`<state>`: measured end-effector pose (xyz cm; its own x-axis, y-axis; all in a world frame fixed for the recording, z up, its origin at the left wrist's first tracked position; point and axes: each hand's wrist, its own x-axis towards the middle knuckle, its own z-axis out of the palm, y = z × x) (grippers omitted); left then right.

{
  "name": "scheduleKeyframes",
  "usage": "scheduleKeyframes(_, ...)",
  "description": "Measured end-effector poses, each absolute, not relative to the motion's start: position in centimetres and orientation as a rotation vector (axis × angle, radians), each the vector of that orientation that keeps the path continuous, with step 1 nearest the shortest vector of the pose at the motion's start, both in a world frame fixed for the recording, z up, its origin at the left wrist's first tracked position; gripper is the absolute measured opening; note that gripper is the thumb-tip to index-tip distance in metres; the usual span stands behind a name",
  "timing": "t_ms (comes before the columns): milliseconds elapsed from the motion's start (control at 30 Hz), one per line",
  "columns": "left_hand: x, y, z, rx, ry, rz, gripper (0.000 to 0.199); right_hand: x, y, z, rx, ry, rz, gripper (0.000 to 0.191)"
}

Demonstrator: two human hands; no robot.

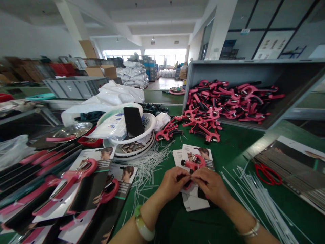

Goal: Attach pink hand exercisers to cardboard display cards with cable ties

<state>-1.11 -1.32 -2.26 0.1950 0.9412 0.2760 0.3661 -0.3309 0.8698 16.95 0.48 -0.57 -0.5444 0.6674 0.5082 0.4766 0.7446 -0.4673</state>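
A pink-and-black hand grip exerciser (195, 163) with a metal spring lies on a printed backing card (186, 150), on top of other cards. My left hand (175, 181) reaches it from the left, fingers closed in a pinch on its lower part. Coming from the right, my right hand (209, 183) is closed too, and its fingertips meet the left ones over a dark piece of the exerciser. The fingers hide the lower handles and anything thin between the fingertips. White cable ties (261, 200) lie fanned out right of my right hand.
A grey crate (266, 125) on its side spills pink exercisers (203, 125). Carded exercisers (83, 179) are piled at left. Clipped tie ends (149, 166) lie beside stacked bowls (149, 127) with a phone (133, 122). Red scissors (267, 173) rest near stacked cards (291, 169).
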Motion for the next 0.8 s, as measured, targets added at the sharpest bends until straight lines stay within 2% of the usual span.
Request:
scheduleKeyframes(167,-0.9,-1.7,-2.0,1.895,1.177,1.191,0.009,16.2,0.7,-0.9,-0.828,-2.210,0.150,0.014)
scheduleKeyframes(333,-0.4,-2.1,-1.6,1.949,1.388,1.154,0.012,16.3,0.2,-0.7,-0.806,-2.079,0.078,0.011)
scheduleKeyframes(567,-0.4,-3.1,-1.2,2.065,1.571,0.944,0.025,16.8,-0.8,-1.3,-1.034,-1.816,0.243,0.007)
scheduleKeyframes(700,-0.3,-3.1,-1.4,2.073,1.689,0.823,0.022,16.4,-0.8,-1.3,-1.009,-1.933,0.355,0.010)
scheduleKeyframes(800,-0.3,-2.8,-1.4,2.017,1.797,0.786,0.021,16.4,-1.1,-1.5,-0.949,-2.084,0.247,0.014)
